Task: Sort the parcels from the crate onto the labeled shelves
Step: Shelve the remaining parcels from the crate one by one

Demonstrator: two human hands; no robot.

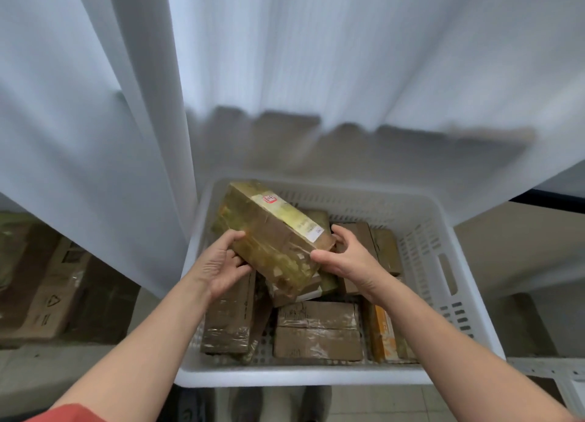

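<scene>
2 hands hold 1 taped brown parcel (272, 234) in the head view. The left hand (221, 264) curls its fingers round the near-left edge, and the right hand (351, 263) grips the right end beside the white label. The parcel sits tilted over the other parcels (318, 329) inside the white crate (300, 375). The step in hand looks like the lift-out. Next comes reading the label and carrying it to the matching shelf, which this view does not show.
</scene>
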